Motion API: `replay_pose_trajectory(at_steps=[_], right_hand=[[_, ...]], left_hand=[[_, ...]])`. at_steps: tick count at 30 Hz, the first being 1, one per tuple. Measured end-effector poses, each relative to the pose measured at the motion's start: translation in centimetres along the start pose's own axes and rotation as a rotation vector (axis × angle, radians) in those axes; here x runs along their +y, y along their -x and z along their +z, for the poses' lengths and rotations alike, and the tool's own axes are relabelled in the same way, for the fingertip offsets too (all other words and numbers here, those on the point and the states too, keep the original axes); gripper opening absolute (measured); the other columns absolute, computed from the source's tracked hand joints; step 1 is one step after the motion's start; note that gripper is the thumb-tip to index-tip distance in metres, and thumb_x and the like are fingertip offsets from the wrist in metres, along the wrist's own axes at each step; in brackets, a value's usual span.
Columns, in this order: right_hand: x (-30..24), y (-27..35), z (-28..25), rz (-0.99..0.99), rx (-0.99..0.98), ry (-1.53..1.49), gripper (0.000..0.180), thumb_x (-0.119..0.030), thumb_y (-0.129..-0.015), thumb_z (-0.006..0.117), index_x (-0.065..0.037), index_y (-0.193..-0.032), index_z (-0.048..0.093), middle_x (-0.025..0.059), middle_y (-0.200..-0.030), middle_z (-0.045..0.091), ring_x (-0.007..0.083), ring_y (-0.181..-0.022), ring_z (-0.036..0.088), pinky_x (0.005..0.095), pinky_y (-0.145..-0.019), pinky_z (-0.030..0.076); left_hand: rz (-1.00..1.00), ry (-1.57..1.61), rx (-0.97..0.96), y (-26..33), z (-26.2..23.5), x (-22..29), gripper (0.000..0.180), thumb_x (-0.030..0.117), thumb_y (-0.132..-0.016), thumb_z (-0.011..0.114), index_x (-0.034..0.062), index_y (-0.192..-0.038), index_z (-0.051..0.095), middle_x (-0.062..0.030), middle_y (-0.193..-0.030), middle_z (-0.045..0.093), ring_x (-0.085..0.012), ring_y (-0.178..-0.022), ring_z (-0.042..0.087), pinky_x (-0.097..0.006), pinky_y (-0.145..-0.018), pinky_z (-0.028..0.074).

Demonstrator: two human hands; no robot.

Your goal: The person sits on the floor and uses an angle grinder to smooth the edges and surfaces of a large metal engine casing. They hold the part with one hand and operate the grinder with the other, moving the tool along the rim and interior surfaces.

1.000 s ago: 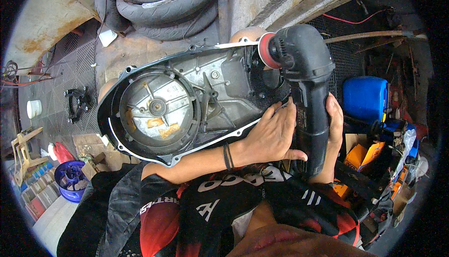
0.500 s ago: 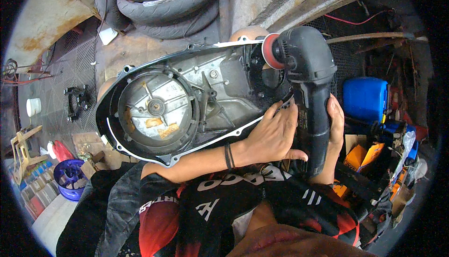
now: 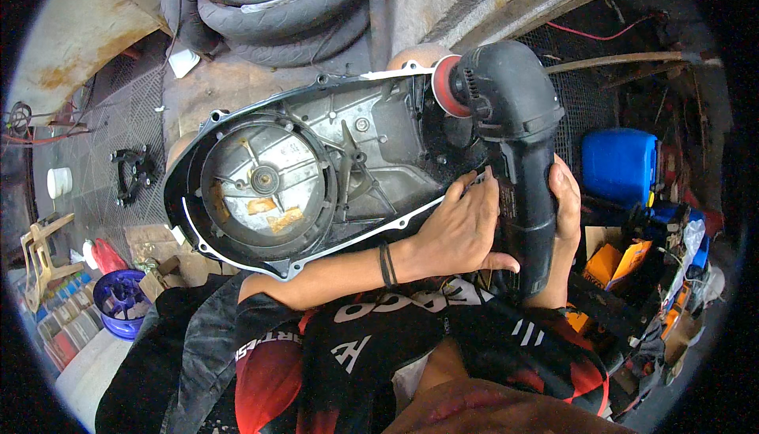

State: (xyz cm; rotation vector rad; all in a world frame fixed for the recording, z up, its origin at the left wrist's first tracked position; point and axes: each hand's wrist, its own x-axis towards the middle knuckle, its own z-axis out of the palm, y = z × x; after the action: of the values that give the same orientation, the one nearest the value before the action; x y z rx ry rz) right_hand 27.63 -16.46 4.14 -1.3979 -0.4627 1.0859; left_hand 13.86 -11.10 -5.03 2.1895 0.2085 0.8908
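A long metal scooter crankcase half (image 3: 371,169) lies across my lap, its hollow side facing up, with a round chamber at the left. My right hand (image 3: 566,205) is wrapped round the body of a black power sander (image 3: 518,173). The sander's red disc pad (image 3: 449,86) meets the far rim of the crankcase at its right end. My left hand (image 3: 458,228) holds the near rim of the crankcase, fingertips at the edge beside the sander. Its thumb sticks out against the sander's body. My left forearm runs along the near rim.
Stacked tires (image 3: 285,15) stand beyond the crankcase. At the right are a blue jerrycan (image 3: 619,167) and a crate area with orange boxes (image 3: 617,264). To the left, a black bracket (image 3: 133,175) lies on the patterned floor, near a purple bowl-like container (image 3: 121,303).
The sander's head and pad have shifted slightly left along the far rim. My two hands keep nearly the same place.
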Motion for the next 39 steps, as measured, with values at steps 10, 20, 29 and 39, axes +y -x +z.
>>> replay_pose_trajectory(at_steps=[10,20,29,39], right_hand=[[-0.5,-0.7,-1.2,0.047,-0.068,0.036,0.062,-0.035,-0.088,0.057,0.007,-0.132,0.044,0.0145,-0.117,0.060,0.0198,-0.101,0.061,0.0292,-0.089,0.046],[-0.4,-0.7,-0.9,0.059,-0.057,-0.027,0.061,-0.031,-0.087,0.058,0.007,-0.132,0.044,0.0152,-0.117,0.060,0.0205,-0.101,0.061,0.0298,-0.090,0.045],[0.8,-0.4,-2.2,-0.035,0.098,0.011,0.055,-0.032,-0.090,0.057,0.006,-0.129,0.048,0.0136,-0.113,0.063,0.0191,-0.097,0.062,0.0296,-0.088,0.047],[1.5,-0.8,-5.2,0.106,0.149,-0.107,0.050,-0.032,-0.091,0.054,0.004,-0.126,0.050,0.0131,-0.111,0.063,0.0190,-0.095,0.062,0.0302,-0.085,0.048]], left_hand=[[0.010,-0.037,0.045,-0.3,0.2,0.0,0.111,0.071,-0.083,0.037,-0.0272,-0.130,0.015,-0.0383,-0.111,0.049,-0.0454,-0.103,0.052,-0.053,-0.099,0.033],[0.002,-0.022,0.028,-0.1,0.1,0.0,0.110,0.070,-0.083,0.039,-0.0268,-0.130,0.016,-0.0390,-0.112,0.047,-0.0443,-0.104,0.052,-0.053,-0.099,0.033],[-0.002,0.031,-0.005,-1.1,0.2,0.1,0.110,0.070,-0.081,0.043,-0.0296,-0.124,0.020,-0.0447,-0.113,0.043,-0.0517,-0.108,0.049,-0.055,-0.101,0.033],[0.009,-0.019,-0.037,-1.8,0.9,0.0,0.112,0.071,-0.081,0.041,-0.0291,-0.126,0.019,-0.0441,-0.113,0.046,-0.0506,-0.109,0.050,-0.054,-0.102,0.032]])
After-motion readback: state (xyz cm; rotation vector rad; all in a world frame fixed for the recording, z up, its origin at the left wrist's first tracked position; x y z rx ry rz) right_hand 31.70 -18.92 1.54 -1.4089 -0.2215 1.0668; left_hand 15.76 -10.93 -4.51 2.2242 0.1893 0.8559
